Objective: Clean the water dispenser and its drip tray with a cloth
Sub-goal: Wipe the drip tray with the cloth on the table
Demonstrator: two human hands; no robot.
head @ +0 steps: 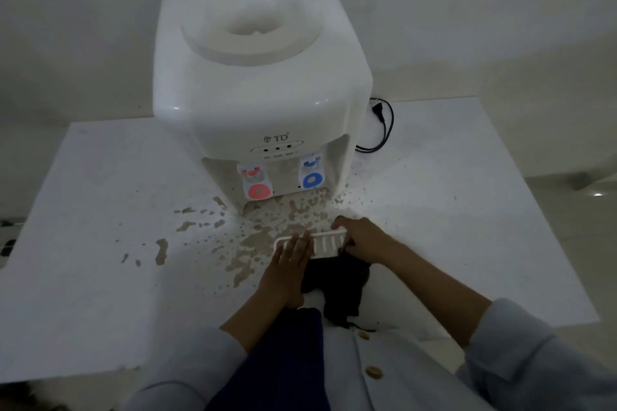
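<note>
Head view: early stage, judged from stains. Drip tray (323, 244) pulled out of water dispenser (263, 77), lying on tabletop (100, 243) near front edge, just in front of the dispenser's empty tray slot. Left hand (288, 264) laid flat across tray's left end, fingers straight, grip open, pressing down. Right hand (362, 238) curled round tray's right end, grip closed on tray; dark cloth (337, 287) bunched under and behind tray, trailing toward front edge, touching right hand. Could not tell whether right hand also held the cloth.

Left to do, by the look of it: brown splatter (247, 243) spread over tabletop centre, from dispenser's base out toward left edge and front edge; speckles on recess panel behind taps too. Dispenser body looked unwiped; top bottle seat appeared plain white, dirt not discernible. Tray wiping seemingly under way, not finished.

Counts: one dispenser, one tray, one cloth, two hands. Two taps: red tap (255, 182), blue tap (312, 172). Three small indicator dots under logo. One black power cord (384, 125) with plug, lying loose near back right corner of tabletop, beside dispenser.
</note>
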